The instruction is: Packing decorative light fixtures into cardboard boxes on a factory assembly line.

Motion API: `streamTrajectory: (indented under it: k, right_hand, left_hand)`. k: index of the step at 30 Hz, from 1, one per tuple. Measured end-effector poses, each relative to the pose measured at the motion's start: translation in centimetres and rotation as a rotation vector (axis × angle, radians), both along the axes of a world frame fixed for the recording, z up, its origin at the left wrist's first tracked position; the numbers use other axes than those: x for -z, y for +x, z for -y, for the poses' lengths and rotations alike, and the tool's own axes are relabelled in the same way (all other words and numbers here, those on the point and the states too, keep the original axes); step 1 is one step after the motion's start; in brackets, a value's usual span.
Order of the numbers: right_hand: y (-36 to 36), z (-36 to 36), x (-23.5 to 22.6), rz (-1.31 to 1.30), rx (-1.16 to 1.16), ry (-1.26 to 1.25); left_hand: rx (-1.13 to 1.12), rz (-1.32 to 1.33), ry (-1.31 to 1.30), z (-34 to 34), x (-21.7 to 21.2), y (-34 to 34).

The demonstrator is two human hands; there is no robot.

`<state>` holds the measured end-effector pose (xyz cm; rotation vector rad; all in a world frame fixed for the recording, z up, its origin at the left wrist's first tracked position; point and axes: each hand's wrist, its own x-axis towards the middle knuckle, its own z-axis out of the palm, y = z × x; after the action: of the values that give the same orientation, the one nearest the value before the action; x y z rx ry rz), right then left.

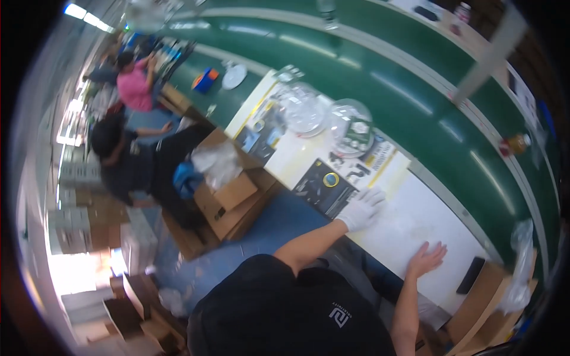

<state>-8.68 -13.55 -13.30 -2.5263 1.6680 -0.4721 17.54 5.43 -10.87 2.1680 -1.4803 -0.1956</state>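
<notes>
Both of my hands lie flat and spread on the white counter, holding nothing: my left hand, in a white glove, presses near the dark printed sheet, and my bare right hand rests close to the near edge. Under the gloved palm there may be a thin clear film, but I cannot tell for sure. The printed sheet looks light, thin and floppy, best lifted by a free corner or slid off the edge. The clear plastic domes farther along look light, slick and easy to dent. A green conveyor belt borders the far side; a small black object sits by my right. Open room lies between my hands; cardboard boxes crowd the floor to my left.
</notes>
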Motion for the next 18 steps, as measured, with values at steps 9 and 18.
streamTrajectory:
  k: [9,18]
  right_hand:
    - [-0.7,1.3,1.8,-0.171,0.024,-0.092]
    - [-2.0,3.6,4.6,-0.074,-0.012,-0.081]
  left_hand:
    - [-0.175,0.004,-0.184,0.1,2.2,-1.8]
    - [-0.604,-0.321,-0.291,-20.0,-0.2,-17.9]
